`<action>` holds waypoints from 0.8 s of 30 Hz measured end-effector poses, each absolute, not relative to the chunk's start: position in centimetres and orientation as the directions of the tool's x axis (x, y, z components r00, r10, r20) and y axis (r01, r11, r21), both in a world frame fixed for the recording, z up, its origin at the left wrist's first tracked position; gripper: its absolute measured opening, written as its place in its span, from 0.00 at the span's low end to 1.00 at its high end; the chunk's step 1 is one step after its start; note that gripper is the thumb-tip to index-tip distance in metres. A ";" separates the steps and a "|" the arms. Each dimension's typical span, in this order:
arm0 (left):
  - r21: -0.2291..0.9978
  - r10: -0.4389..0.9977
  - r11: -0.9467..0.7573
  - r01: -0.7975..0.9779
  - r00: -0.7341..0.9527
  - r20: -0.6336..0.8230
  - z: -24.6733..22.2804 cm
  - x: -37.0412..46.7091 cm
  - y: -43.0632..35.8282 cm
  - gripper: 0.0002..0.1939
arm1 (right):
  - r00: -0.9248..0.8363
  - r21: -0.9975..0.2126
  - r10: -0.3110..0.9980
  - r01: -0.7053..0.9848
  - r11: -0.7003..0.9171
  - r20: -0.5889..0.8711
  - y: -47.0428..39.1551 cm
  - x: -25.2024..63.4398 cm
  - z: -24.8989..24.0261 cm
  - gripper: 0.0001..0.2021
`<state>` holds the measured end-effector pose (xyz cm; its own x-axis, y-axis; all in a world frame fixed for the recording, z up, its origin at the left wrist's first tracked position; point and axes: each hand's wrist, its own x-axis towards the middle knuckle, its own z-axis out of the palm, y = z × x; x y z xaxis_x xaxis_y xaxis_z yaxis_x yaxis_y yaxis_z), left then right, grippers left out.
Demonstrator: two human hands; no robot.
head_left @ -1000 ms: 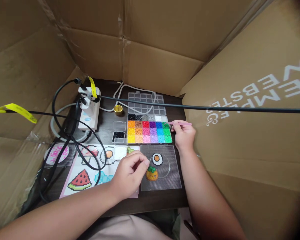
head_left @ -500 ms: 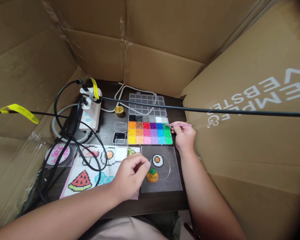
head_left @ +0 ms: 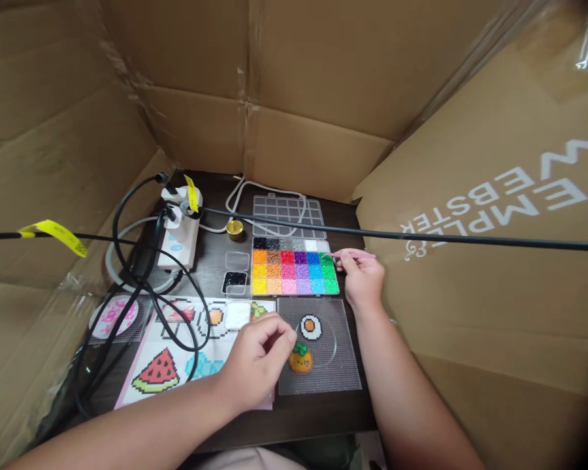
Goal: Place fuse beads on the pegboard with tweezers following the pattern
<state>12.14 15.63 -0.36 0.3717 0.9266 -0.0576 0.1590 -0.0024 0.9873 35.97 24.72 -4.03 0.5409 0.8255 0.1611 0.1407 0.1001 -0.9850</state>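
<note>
My right hand (head_left: 364, 277) pinches pink tweezers (head_left: 355, 254), whose tip is over the green beads at the right side of the bead box (head_left: 294, 267). Many colours of beads fill the box's compartments. My left hand (head_left: 262, 359) is closed, thumb against fingers, at the left edge of the clear pegboard (head_left: 318, 382); whatever it may hold is too small to make out. On the pegboard lie a fried-egg bead piece (head_left: 310, 327) and an orange piece with green leaves (head_left: 300, 360). The pattern sheet (head_left: 176, 346) lies partly under my left forearm.
A white power strip (head_left: 179, 245) with tangled black cables stands at the left. Near it are a gold tin (head_left: 234, 229) and small boxes of black beads (head_left: 234, 282) and white beads (head_left: 238, 316). Cardboard walls (head_left: 318, 143) surround the table. One cable crosses the view.
The view has tilted slightly up, so everything appears lower. Both hands keep nearly the same places and the tweezers are still over the green beads.
</note>
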 end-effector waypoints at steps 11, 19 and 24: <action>0.989 0.919 0.011 0.149 0.387 -0.069 -0.6 12.2 15.7 0.16 | 0.675 -0.976 0.721 -0.003 0.216 0.157 25.4 37.1 -3.6 0.13; 0.989 0.920 0.016 0.147 0.386 -0.073 -0.7 12.1 15.5 0.15 | 0.739 -0.986 0.665 -0.008 0.164 0.104 25.8 37.6 -4.2 0.10; 0.988 0.916 0.022 0.151 0.394 -0.080 -0.7 12.1 15.4 0.16 | 0.734 -0.993 0.674 0.003 0.121 0.084 25.8 37.3 -4.2 0.07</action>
<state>12.07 15.45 -0.71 0.3940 0.9156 -0.0802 0.1507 0.0217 0.9883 37.35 25.84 -4.21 0.7336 0.6743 0.0842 0.0025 0.1213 -0.9926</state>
